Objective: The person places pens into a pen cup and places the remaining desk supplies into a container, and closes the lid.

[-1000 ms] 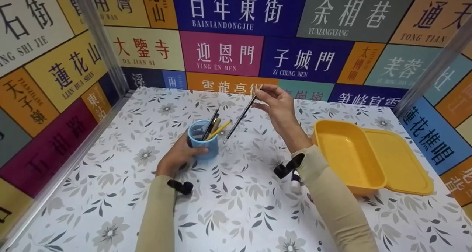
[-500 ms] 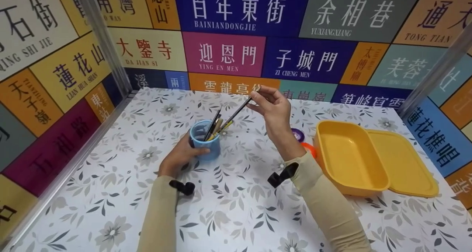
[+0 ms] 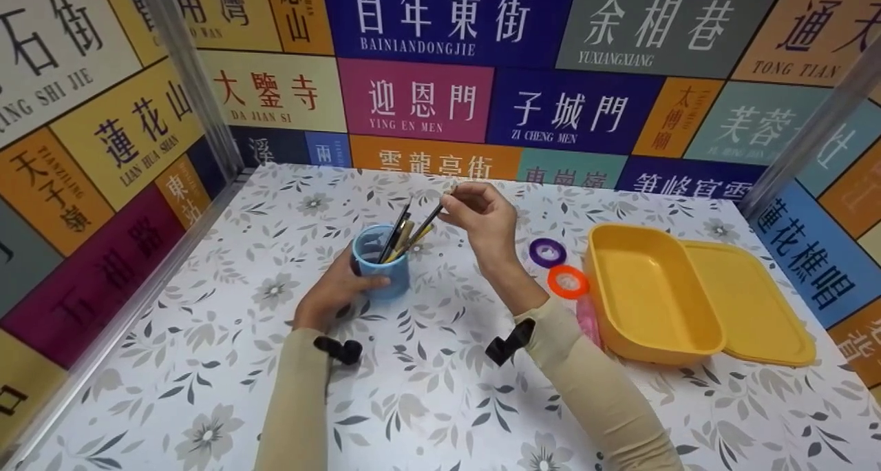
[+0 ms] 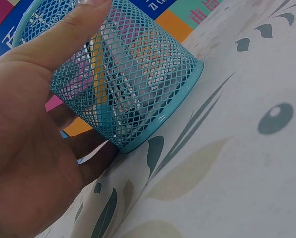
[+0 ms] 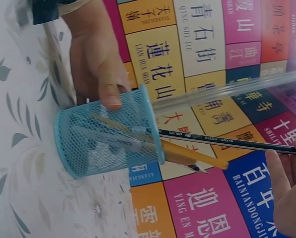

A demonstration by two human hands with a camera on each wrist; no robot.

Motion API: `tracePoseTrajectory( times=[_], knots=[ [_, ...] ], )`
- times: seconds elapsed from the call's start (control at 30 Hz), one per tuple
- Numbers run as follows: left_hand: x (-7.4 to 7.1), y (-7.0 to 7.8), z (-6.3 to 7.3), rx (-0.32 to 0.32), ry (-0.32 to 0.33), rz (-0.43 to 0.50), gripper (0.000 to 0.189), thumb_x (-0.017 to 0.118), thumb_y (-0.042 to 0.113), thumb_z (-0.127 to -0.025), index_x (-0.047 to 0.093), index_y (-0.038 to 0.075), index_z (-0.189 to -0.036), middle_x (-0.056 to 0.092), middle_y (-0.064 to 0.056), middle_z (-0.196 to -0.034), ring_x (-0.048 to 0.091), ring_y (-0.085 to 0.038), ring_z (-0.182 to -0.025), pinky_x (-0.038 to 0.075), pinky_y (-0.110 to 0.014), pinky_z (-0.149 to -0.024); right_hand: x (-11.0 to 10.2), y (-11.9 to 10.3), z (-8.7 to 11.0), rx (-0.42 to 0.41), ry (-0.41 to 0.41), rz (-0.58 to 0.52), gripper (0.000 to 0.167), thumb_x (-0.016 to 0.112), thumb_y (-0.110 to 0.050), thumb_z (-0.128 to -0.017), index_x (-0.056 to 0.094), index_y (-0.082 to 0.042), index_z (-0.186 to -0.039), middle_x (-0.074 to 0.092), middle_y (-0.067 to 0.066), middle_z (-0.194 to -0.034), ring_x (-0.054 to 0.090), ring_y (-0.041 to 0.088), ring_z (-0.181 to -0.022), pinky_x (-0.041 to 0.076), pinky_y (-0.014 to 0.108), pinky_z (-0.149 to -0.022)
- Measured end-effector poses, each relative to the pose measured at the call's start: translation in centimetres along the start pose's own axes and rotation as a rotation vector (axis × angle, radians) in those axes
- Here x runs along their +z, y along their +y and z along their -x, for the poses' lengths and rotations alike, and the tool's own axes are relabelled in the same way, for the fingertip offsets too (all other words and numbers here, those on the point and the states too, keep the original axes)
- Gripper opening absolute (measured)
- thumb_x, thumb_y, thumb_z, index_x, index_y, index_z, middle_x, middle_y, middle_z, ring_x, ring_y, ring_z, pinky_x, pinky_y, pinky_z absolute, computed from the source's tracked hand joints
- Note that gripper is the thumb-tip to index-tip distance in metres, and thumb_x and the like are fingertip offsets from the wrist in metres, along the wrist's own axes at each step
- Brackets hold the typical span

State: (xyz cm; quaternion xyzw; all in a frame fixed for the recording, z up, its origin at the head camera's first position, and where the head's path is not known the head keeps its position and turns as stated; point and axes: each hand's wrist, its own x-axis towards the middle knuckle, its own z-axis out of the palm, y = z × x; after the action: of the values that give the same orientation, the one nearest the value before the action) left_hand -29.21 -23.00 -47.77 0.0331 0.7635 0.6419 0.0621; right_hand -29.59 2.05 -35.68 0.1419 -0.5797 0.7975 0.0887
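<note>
My left hand (image 3: pixel 337 288) grips a light blue mesh pen cup (image 3: pixel 387 284), thumb across its near side and fingers behind. The cup stands on the flowered tabletop, tilted in the wrist views only by the camera angle. A dark pencil (image 5: pixel 212 139) slants into the cup's mouth, its upper end pinched between thumb and fingers of my right hand (image 3: pixel 490 220). Printed lettering shows along its barrel in the right wrist view. Beside it in the cup stand a yellow pencil (image 5: pixel 203 157) and a few other slim writing tools, partly hidden by the mesh.
Right of my right forearm lie a purple ring (image 3: pixel 535 257) and an orange ring (image 3: pixel 566 295), with a pink item (image 3: pixel 587 317) below them. A yellow box (image 3: pixel 647 285) stands farther right, its matching lid (image 3: pixel 767 306) flat alongside. Sign-printed walls border the table.
My right hand has moved left and down, carrying the pencil from outside the cup into its mouth. The rings have come into view from behind the right arm. My left hand stays put.
</note>
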Motion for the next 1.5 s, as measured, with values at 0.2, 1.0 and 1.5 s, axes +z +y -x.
tracePoseTrajectory(
  times=[0.2,1.0,1.5],
  knots=[
    [0.0,0.0,-0.1,-0.003,0.001,-0.033,0.102,0.091,0.027,-0.072,0.032,0.026,-0.155,0.046,0.001,-0.153,0.038,-0.023,-0.146,0.019,-0.047,-0.128,0.5,0.9,0.5,-0.017,-0.028,0.036,0.025,0.074,0.001,-0.086,0.064,0.009,-0.108,0.071,0.002,-0.092,0.071,0.014,-0.085,0.064,0.035,-0.079],
    [0.4,0.1,0.1,0.019,-0.008,0.001,0.094,0.087,0.018,-0.076,0.034,0.028,-0.153,0.049,0.003,-0.15,0.042,-0.021,-0.143,0.019,-0.047,-0.127,0.8,4.5,2.0,0.092,-0.06,0.137,0.02,0.075,-0.003,-0.087,0.068,0.002,-0.105,0.071,0.005,-0.096,0.071,0.013,-0.084,0.064,0.03,-0.078],
    [0.1,0.1,0.0,-0.037,0.005,-0.018,0.098,0.089,0.023,-0.074,0.032,0.033,-0.154,0.046,0.007,-0.153,0.039,-0.019,-0.146,0.016,-0.047,-0.128,0.3,4.2,2.3,0.148,-0.091,0.12,0.023,0.073,-0.005,-0.089,0.068,0.003,-0.11,0.071,0.014,-0.111,0.071,0.013,-0.091,0.063,0.033,-0.082]
  ],
)
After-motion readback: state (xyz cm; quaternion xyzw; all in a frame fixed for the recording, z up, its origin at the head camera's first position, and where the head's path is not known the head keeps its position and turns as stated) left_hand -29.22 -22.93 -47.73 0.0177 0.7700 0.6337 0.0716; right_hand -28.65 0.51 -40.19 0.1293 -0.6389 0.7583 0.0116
